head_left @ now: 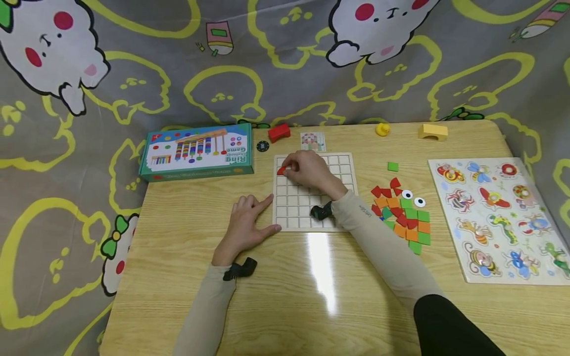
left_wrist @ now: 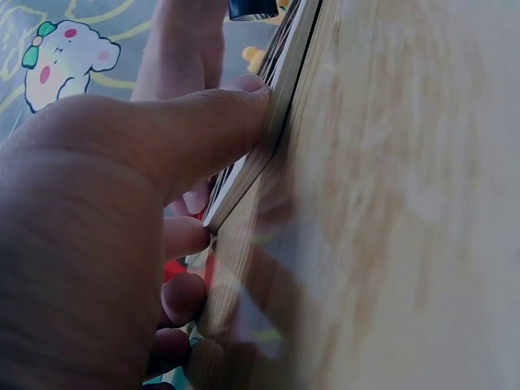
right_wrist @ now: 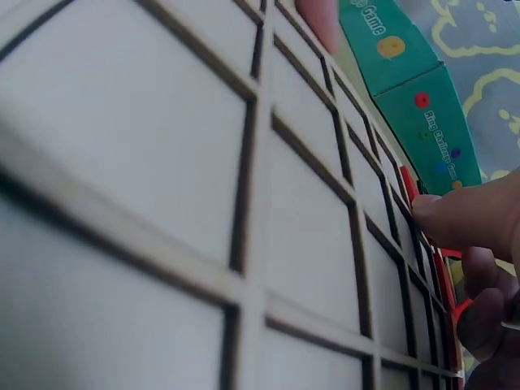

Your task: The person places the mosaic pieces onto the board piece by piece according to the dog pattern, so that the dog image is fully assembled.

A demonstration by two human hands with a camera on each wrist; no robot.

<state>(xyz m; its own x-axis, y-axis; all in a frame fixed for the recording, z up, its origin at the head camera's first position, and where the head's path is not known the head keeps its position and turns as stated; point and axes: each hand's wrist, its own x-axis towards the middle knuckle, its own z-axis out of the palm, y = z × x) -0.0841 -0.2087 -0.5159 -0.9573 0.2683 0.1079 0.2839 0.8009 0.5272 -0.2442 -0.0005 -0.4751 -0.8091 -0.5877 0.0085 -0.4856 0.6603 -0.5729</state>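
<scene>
A white grid board (head_left: 294, 226) with raised wooden dividers lies on the table. My right hand (head_left: 306, 169) is over its far left part, thumb and fingers curled in a pinch at a red triangular tile (head_left: 281, 170). In the right wrist view the thumb meets a red tile (right_wrist: 409, 184) at the board's edge, and more red shows beneath the fingers. My left hand (head_left: 245, 225) rests at the board's near left corner, fingers extended. Its thumb touches the board's edge (left_wrist: 280, 106) in the left wrist view, and the index fingertip is at the left side.
Loose red, orange and green tiles (head_left: 411, 215) lie right of the board, with two googly eyes (head_left: 419, 202). A picture card (head_left: 312, 142), red block (head_left: 279, 133), yellow duck (head_left: 382, 129) and arch block (head_left: 433, 131) stand behind. A game box (head_left: 196, 153) is left; an insect puzzle (head_left: 498, 217) is right.
</scene>
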